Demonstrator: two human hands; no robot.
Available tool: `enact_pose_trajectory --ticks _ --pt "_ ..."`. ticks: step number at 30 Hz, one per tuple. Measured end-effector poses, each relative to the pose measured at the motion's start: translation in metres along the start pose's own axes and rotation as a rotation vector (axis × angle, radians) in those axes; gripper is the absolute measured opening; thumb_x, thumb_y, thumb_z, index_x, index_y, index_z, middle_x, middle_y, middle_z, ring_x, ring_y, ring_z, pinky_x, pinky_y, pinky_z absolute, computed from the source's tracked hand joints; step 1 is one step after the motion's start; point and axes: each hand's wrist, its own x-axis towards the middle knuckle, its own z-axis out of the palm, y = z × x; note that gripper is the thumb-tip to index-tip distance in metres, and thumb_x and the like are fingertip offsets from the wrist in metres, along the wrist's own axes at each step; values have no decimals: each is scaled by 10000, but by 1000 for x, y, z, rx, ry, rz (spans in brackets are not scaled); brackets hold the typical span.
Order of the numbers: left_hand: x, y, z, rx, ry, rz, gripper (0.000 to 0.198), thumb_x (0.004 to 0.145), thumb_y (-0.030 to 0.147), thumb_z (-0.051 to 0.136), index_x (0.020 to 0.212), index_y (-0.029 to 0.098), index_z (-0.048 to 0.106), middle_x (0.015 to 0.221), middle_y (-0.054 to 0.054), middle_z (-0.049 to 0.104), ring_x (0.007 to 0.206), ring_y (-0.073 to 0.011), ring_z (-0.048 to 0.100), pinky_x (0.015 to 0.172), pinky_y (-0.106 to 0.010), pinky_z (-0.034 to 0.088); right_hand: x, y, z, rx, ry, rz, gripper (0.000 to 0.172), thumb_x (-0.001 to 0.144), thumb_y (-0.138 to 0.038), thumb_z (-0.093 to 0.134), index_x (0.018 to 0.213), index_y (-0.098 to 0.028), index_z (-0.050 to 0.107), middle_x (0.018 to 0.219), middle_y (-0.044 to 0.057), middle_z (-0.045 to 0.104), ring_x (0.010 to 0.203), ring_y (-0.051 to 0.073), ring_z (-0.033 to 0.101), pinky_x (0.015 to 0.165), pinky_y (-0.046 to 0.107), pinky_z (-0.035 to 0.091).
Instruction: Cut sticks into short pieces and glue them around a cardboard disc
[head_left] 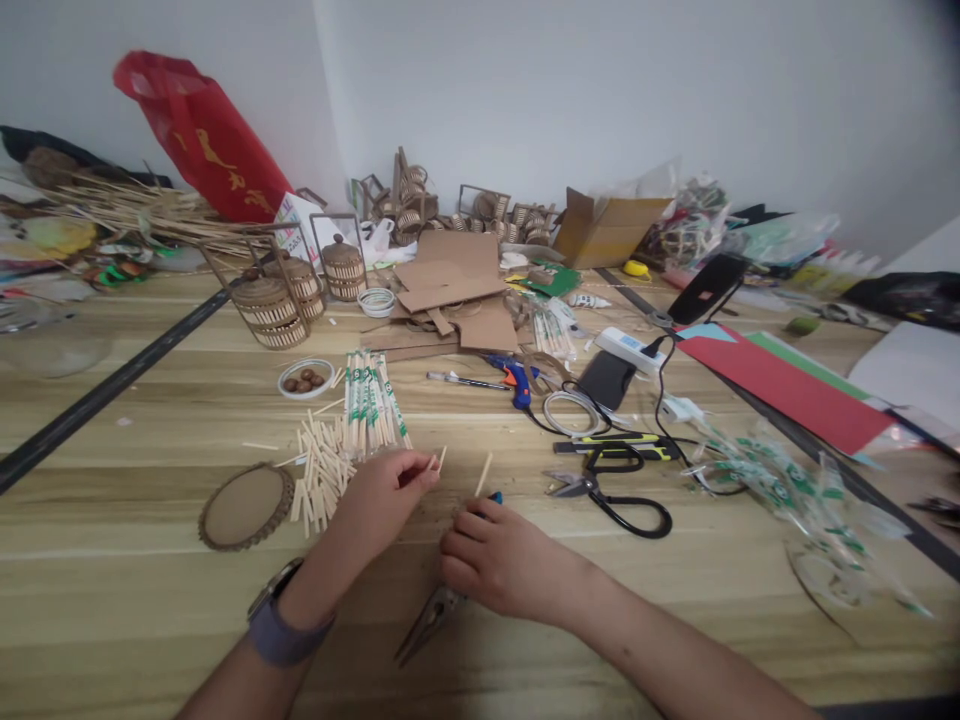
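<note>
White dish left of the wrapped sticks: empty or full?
Neither, only partly filled: the white dish holds a few round brown pieces, with its pale inside showing around them.

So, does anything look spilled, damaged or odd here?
Only untidiness: short sticks lie heaped at odd angles beside the left hand, and crumpled wrappers sprawl on the right. Nothing looks clearly spilled or damaged.

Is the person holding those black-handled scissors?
No, the black-handled scissors lie on the table, touched by neither the left hand's fingers nor the right hand's fingers.
</note>
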Motion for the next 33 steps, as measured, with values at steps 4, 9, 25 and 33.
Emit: enact_pose_trajectory --ticks 4,9,25,33 --pt "-1 4 1 7 -33 -1 257 809 346 545 826 169 731 873 -53 753 849 -248 648 745 -305 434 -1 -2 -2 1 9 -9 138 950 -169 535 817 -197 561 786 0 621 756 176 496 728 343 335" --pt "-3 7 0 -32 -79 -11 258 821 335 546 824 160 736 826 -55 754 801 -251 643 701 -299 422 -1 -3 -3 -7 12 13 128 949 -167 529 830 -198 566 763 -2 623 740 176 502 707 343 337" --pt "-3 -6 7 -154 -438 -8 340 840 395 532 582 186 608 536 11 553 518 -140 449 514 -254 287 -7 7 -12 -60 209 161 169 973 -159 448 932 -167 612 841 39 664 739 190 500 672 344 336" --pt "-8 -3 16 -474 -596 -197 444 699 586 663 562 179 551 474 60 412 465 -97 296 468 -247 204 -10 9 -17 -71 268 136 181 955 -151 484 838 -185 618 794 19 665 705 173 498 666 329 347"
